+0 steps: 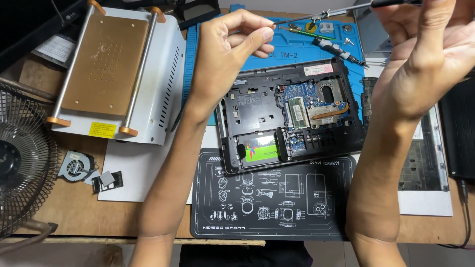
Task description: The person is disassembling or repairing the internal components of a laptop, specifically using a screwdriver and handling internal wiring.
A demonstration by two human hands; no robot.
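My right hand (430,54) is raised at the top right, closed on the black handle of a long thin screwdriver (321,13) whose shaft points left. My left hand (227,49) is lifted over the blue mat (297,49), thumb and forefinger pinched together at the screwdriver's tip; nothing shows between them. Below both hands lies an opened black laptop base (292,113), bottom up, showing its blue circuit board, copper heat pipe and a drive with a green label (261,148).
A black printed work mat (272,198) lies under the laptop's near edge. At the left are a white heating-plate machine (114,69), a wire-guard desk fan (20,158) and a small loose cooling fan (75,166). A precision driver (336,49) rests on the blue mat. A keyboard panel (425,158) lies at the right.
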